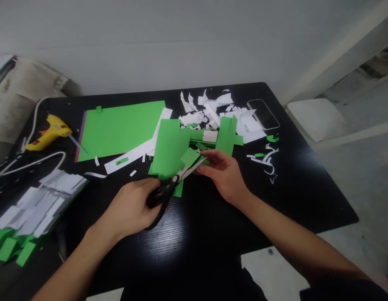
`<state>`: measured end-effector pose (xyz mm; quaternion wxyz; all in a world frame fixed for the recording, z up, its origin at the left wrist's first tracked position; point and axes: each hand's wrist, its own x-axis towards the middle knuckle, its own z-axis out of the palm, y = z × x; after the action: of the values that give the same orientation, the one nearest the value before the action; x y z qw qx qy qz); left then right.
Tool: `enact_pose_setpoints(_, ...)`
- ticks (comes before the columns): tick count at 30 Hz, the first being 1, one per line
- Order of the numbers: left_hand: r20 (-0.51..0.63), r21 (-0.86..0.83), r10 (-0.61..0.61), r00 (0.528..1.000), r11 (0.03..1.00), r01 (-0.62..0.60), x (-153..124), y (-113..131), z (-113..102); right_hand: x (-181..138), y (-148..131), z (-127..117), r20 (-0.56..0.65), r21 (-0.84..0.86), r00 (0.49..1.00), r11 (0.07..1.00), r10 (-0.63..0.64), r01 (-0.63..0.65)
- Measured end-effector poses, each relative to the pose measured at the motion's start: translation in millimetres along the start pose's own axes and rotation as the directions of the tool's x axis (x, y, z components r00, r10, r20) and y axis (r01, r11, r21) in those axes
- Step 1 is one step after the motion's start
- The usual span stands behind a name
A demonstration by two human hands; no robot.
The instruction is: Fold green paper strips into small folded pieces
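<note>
My left hand (134, 207) is closed round the black handles of a pair of scissors (175, 179), whose blades are parted and point up to the right. A small green paper piece (190, 156) lies at the blades. My right hand (223, 175) pinches its edge between thumb and fingers, close to the scissor tips. Behind the scissors is a larger green paper sheet (169, 144). Beyond my right hand a folded green paper strip (225, 133) rests among the cuttings.
White paper scraps (209, 108) are heaped at the back, beside a phone (263, 114). Further left lie stacked coloured sheets (125, 129) and a yellow glue gun (51, 133) with a white cord. A layered white-and-green paper piece (40, 205) occupies the left side of the black table (300, 184).
</note>
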<state>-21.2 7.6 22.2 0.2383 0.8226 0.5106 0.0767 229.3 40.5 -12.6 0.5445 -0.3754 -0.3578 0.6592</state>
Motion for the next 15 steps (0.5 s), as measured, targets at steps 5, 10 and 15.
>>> enact_pose_setpoints(5, -0.008, -0.005, 0.006, 1.0, 1.0, -0.006, 0.3, 2.6, 1.1, -2.3, -1.3, 3.0, 0.011, -0.006, 1.0, 1.0, 0.003, -0.003)
enact_pose_setpoints(10, -0.005, -0.023, 0.001, 1.0, 1.0, -0.002, 1.0, 3.0, 2.4, -3.2, -1.9, 3.7, 0.0, -0.01, 1.0, 1.0, 0.017, -0.017)
enact_pose_setpoints(15, 0.017, -0.033, -0.008, 1.0, 0.999, 0.008, 0.7, 3.1, 2.4, -3.1, -2.7, 4.4, -0.012, 0.008, 0.999, 0.999, 0.042, -0.042)
